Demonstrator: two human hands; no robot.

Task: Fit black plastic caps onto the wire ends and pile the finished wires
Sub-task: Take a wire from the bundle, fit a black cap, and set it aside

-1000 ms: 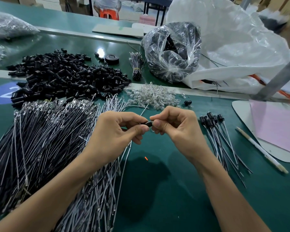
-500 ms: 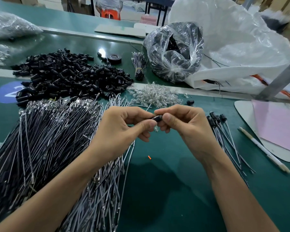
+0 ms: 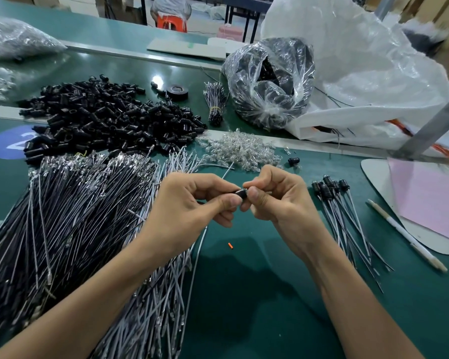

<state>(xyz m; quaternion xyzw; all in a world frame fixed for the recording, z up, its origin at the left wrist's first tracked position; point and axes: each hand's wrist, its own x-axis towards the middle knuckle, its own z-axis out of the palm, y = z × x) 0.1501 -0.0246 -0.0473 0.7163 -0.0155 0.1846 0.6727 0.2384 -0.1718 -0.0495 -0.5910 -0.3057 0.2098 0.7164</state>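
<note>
- Both hands meet mid-frame, lifted just off the green bench (image 3: pixel 270 294). The left hand (image 3: pixel 189 203) pinches a black cap (image 3: pixel 241 194) between thumb and forefinger. The right hand (image 3: pixel 278 203) pinches the same cap from the other side, with its other fingers curled under.
- Makes sense to hold it up like that: it's a tiny part, and two pinches let you line it up and push.
- A thin grey wire (image 3: pixel 195 260) trails down from under the left hand. My guess is that's the one being capped, but the fingers hide where it goes in, so I can't say how far it's seated.
- The layout looks set up for flow. The bare wires (image 3: pixel 75 216) sit in a big fan at left, right under the left arm. The loose caps (image 3: pixel 101 120) are heaped just behind them at upper left.
- The finished wires (image 3: pixel 342 221) lie at right, beside the right hand, with their capped ends all pointing away. It's a small pile so far, so I'd say the job has barely started.
- One stray cap (image 3: pixel 294 160) sits alone above the right hand, next to a heap of little clear bulbs (image 3: pixel 241 151).
- A white pen (image 3: pixel 405 234) lies at far right, well out of the way.
</note>
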